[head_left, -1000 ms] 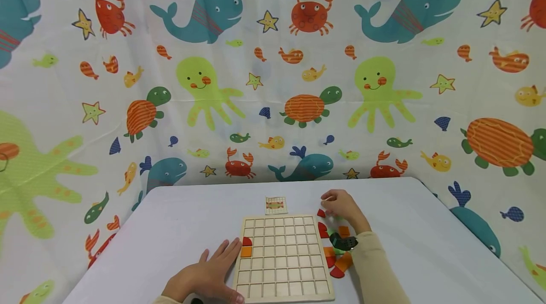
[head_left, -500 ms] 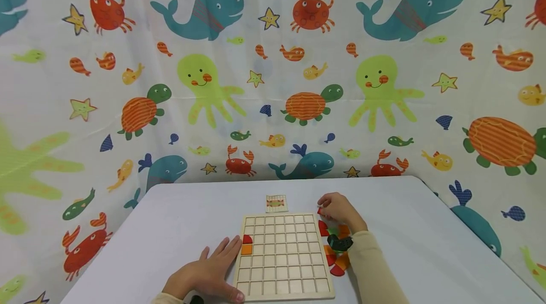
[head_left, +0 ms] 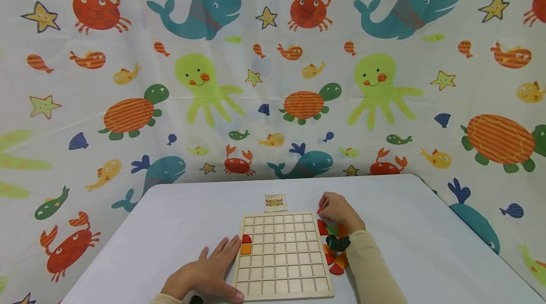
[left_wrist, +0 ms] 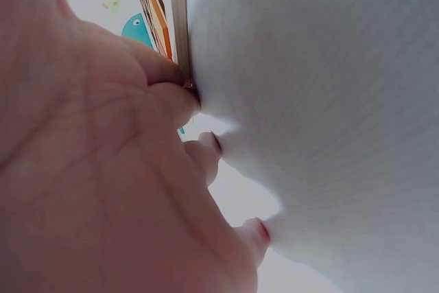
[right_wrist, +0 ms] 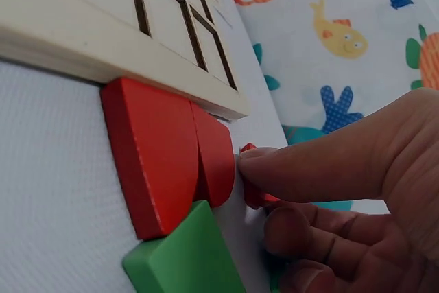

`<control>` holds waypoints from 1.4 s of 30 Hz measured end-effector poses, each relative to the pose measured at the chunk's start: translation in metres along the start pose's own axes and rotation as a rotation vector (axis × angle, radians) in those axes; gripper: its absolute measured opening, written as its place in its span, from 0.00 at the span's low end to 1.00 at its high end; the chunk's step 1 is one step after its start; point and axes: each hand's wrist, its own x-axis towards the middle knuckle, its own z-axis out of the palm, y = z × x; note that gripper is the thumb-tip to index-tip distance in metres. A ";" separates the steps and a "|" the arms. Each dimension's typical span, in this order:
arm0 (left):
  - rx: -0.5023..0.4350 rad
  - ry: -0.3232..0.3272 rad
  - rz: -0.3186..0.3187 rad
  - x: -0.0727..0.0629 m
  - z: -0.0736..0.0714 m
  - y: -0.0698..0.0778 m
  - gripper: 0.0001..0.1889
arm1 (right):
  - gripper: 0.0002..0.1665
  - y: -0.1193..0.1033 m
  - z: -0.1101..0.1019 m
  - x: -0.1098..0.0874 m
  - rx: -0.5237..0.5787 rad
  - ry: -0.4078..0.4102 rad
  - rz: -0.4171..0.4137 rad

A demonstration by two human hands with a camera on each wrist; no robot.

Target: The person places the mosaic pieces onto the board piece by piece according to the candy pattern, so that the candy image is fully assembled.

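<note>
In the head view, a wooden grid board [head_left: 283, 260] lies on the table. A red rounded piece [head_left: 246, 238] and an orange square [head_left: 246, 249] sit in its left column, one above the other. My left hand [head_left: 206, 273] rests with spread fingers along the board's left edge; in the left wrist view its fingertips touch the table and the board's side. Beyond the board's far right corner, my right hand [head_left: 340, 209] pinches a small red piece [right_wrist: 254, 193] between thumb and fingers. Two red pieces [right_wrist: 154, 159] lie against the board's edge beside a green piece [right_wrist: 188, 255].
A small pattern card [head_left: 275, 203] lies behind the board. More red and orange pieces [head_left: 337, 268] are gathered along the board's right side, partly hidden by the right wrist and its dark band [head_left: 338, 243]. A sea-animal cloth [head_left: 273, 71] hangs behind the table.
My right hand has come down slightly leftward onto the far red piece, and its fingers have closed on it. The left hand stays at the board's edge. The head view has shifted slightly.
</note>
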 end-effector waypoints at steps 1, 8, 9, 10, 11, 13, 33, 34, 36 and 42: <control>0.000 0.000 -0.001 0.000 0.000 0.000 0.65 | 0.15 0.000 0.000 0.000 -0.001 0.002 -0.001; -0.012 0.001 -0.004 0.000 0.000 0.000 0.66 | 0.12 0.003 -0.001 0.000 0.032 0.013 -0.006; -0.015 -0.001 -0.005 0.000 0.000 0.001 0.66 | 0.12 0.003 -0.001 -0.001 0.035 0.014 -0.016; -0.016 -0.001 -0.007 0.000 0.000 0.001 0.66 | 0.11 0.004 -0.002 -0.001 0.039 0.015 -0.027; -0.017 -0.003 -0.008 0.000 0.001 0.000 0.66 | 0.10 0.004 -0.002 -0.002 0.045 0.014 -0.035; -0.019 -0.003 -0.012 0.001 0.001 0.000 0.67 | 0.08 0.005 -0.003 -0.003 0.058 0.010 -0.046; -0.010 -0.001 -0.027 0.004 0.003 -0.001 0.66 | 0.08 -0.008 -0.011 -0.007 0.405 -0.027 -0.144; -0.006 -0.002 -0.023 0.004 0.002 -0.001 0.66 | 0.08 -0.010 -0.011 -0.007 0.440 -0.037 -0.151; -0.002 -0.002 -0.016 0.003 0.002 -0.001 0.66 | 0.09 -0.013 -0.010 -0.006 0.507 -0.065 -0.166; -0.004 0.003 0.010 0.000 0.001 -0.002 0.66 | 0.09 -0.021 -0.004 -0.005 0.621 -0.126 -0.175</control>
